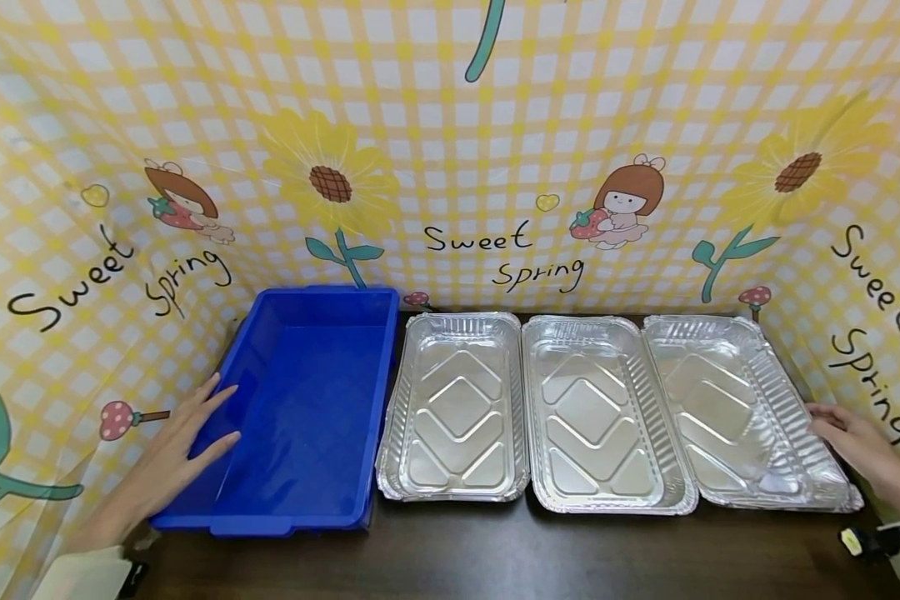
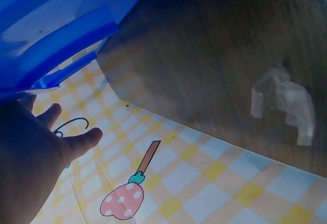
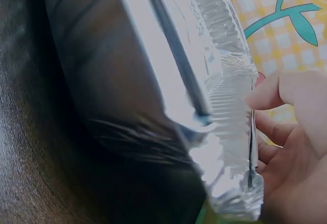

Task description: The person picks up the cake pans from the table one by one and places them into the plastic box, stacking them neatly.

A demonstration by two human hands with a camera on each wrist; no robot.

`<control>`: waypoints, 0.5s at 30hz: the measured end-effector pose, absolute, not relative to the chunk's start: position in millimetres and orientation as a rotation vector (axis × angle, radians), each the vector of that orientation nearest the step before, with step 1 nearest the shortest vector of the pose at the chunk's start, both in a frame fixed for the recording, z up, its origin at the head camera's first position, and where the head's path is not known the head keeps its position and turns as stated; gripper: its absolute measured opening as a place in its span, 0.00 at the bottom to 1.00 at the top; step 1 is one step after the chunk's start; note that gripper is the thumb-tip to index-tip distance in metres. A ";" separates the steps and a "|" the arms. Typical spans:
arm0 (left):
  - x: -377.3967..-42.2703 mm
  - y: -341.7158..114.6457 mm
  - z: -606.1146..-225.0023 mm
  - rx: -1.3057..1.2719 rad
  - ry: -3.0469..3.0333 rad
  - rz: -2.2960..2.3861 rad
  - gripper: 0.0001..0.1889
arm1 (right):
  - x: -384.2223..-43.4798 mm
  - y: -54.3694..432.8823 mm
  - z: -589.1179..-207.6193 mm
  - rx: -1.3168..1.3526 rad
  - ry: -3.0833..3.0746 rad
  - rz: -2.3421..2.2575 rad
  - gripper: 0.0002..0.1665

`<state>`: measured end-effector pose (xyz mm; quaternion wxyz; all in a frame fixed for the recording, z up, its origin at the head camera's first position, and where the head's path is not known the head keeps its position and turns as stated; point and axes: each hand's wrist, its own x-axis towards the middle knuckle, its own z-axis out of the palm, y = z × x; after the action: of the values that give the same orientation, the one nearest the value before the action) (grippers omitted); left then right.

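A blue plastic tray point(image 1: 307, 408) stands at the left. My left hand point(image 1: 172, 450) lies along its left side, fingers spread and fairly straight, thumb over the rim. In the left wrist view the blue tray point(image 2: 76, 40) overlaps the fingertips. Three silver foil pans stand in a row: a left pan point(image 1: 461, 408), a middle pan point(image 1: 588, 412) and a right pan point(image 1: 716, 408). My right hand point(image 1: 858, 442) pinches the right pan's outer rim. The right wrist view has the thumb over this foil pan's rim point(image 3: 232, 111) and the other fingers beneath, partly hidden.
Beneath everything is a dark wood table point(image 1: 495, 550). A checked cloth point(image 1: 450, 167) with printed flowers walls in the back and both sides, close to the trays. Bits of clear tape point(image 2: 291, 106) stick to the table near the left wrist.
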<state>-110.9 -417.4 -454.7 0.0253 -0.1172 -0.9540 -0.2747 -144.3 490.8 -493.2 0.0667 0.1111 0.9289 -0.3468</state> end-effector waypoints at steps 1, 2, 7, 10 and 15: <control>-111.0 -417.4 -454.9 -0.363 -2.948 -0.853 0.38 | -145.0 491.4 -492.9 0.351 2.785 -1.050 0.40; -111.1 -417.3 -455.1 -0.362 -2.948 -0.854 0.38 | -145.8 491.8 -492.2 0.369 2.764 -1.062 0.41; -111.4 -417.3 -455.7 -0.352 -2.948 -0.855 0.38 | -145.6 490.4 -489.7 0.448 2.680 -1.152 0.43; -111.7 -417.4 -455.7 -0.353 -2.947 -0.854 0.39 | -144.0 488.6 -488.8 0.449 2.695 -1.152 0.41; -112.4 -417.5 -456.0 -0.356 -2.948 -0.847 0.39 | -141.7 488.2 -488.8 0.438 2.721 -1.125 0.40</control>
<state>-112.4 -417.5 -456.0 0.0267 -0.1154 -0.9543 -0.2743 -141.7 488.2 -488.8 0.0824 0.1466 0.9109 -0.3767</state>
